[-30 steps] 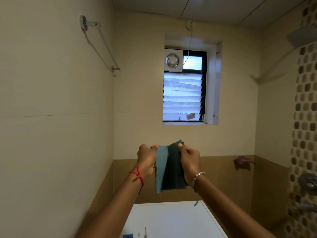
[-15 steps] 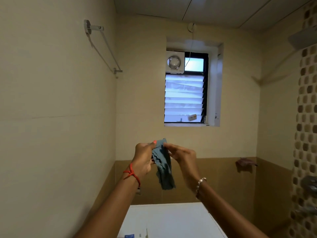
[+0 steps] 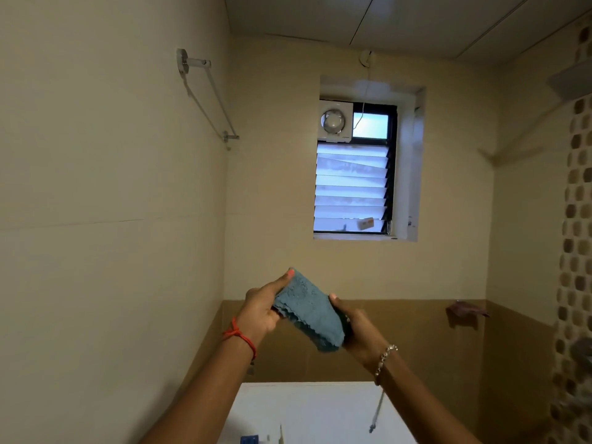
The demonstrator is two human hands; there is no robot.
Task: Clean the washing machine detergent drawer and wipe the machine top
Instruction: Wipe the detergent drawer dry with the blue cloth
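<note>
Cloth (image 3: 307,310): blue-grey and textured, folded into a compact pad. It is held in the air above the far edge of the machine top and does not touch it.
Left hand (image 3: 259,310): thumb and fingers are curled round the pad's upper left end, gripping it.
Right hand (image 3: 355,328): thumb lies over the pad's lower right end with the fingers behind it, gripping.
Machine top (image 3: 314,408): white panel below both forearms. A small blue item (image 3: 250,439) lies at its near edge, cut off by the frame.
Detergent drawer: not in view.
Change: a second ago the cloth hung open between two pinches, showing a lighter and a darker half. Half a second ago it was gathered into a narrow hanging strip. Now it is doubled into a thick pad held at both ends.
Meaning for the task: folding looks finished, so the cloth is probably ready for wiping. No wiping of the top is under way.
Next move (judgement): lower the pad flat onto the machine top; one hand should be enough to press it.
Surroundings: louvred window (image 3: 352,187) and exhaust fan (image 3: 334,121) on the wall behind and above the machine top; towel rail (image 3: 205,94) high to its left.
</note>
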